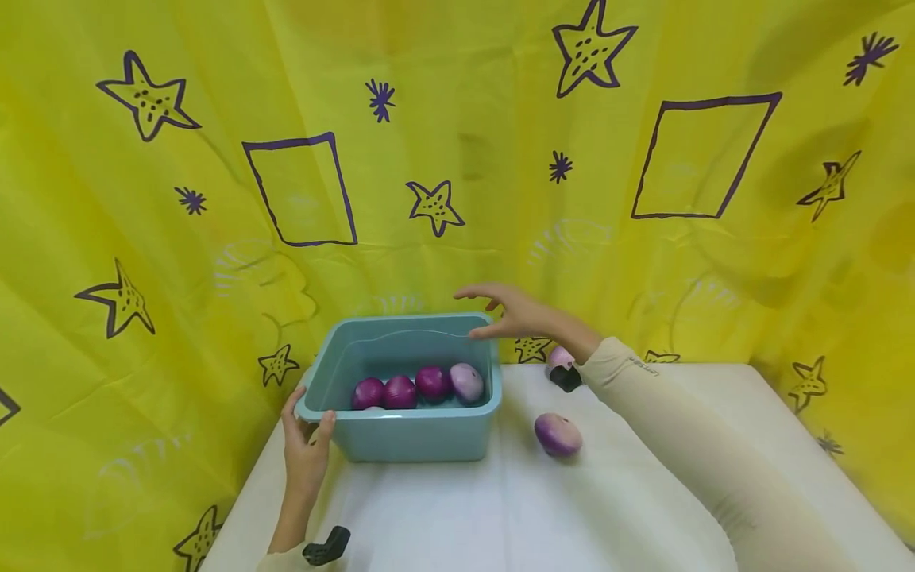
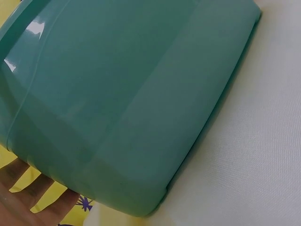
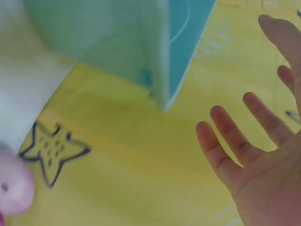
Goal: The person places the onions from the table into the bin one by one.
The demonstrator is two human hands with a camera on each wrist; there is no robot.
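Observation:
A teal plastic bin (image 1: 411, 435) stands on the white table with several purple-red onions (image 1: 400, 392) and a paler onion (image 1: 467, 383) inside. At its near left corner, my left hand (image 1: 306, 461) grips the bin, thumb at the front and fingers at the left side. In the left wrist view those fingers (image 2: 40, 190) show beside the bin's wall (image 2: 122, 94). My right hand (image 1: 518, 312) hovers by the far right rim, fingers spread and holding nothing. The right wrist view shows this right hand (image 3: 268, 160) apart from the bin (image 3: 113, 42).
A purple-and-white onion (image 1: 558, 434) lies on the table (image 1: 457, 516), right of the bin. Farther back, another onion (image 1: 561, 357) is partly hidden by my right wrist's black camera (image 1: 566, 378). A yellow patterned curtain (image 1: 457, 119) hangs behind and beside the table.

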